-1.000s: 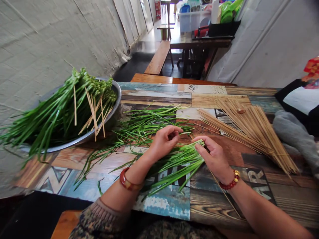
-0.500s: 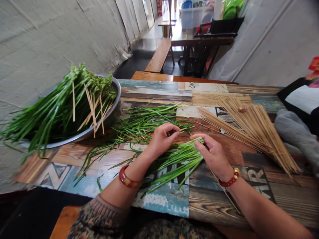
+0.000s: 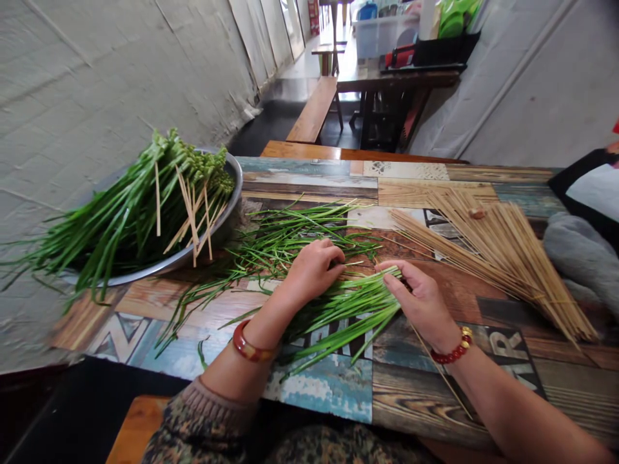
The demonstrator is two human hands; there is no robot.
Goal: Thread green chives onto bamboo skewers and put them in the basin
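Note:
My right hand point(image 3: 420, 299) is closed around the pale ends of a bunch of garlic chives point(image 3: 348, 319), whose green leaves fan out leftward over the table. A thin bamboo skewer point(image 3: 447, 383) runs down from under that hand toward the table's front edge. Just left of it, my left hand point(image 3: 309, 270) is closed, fingers curled down, with a chive's pale end sticking out past the fingertips. Its fingertips are partly hidden. Loose garlic chives point(image 3: 294, 229) lie scattered behind and beside my left hand.
At the left, a metal basin point(image 3: 236, 187) is heaped with garlic chives point(image 3: 130, 200) with skewers point(image 3: 188, 206) poking out. Bamboo skewers point(image 3: 522, 258) lie spread at the right, beside a grey cloth point(image 3: 580, 251). A bench point(image 3: 314, 109) and another table point(image 3: 396, 77) stand beyond.
My left hand has turned knuckles up, its fingers curling down around a chive. My right hand keeps its hold on the bunch. The whole view has shifted slightly.

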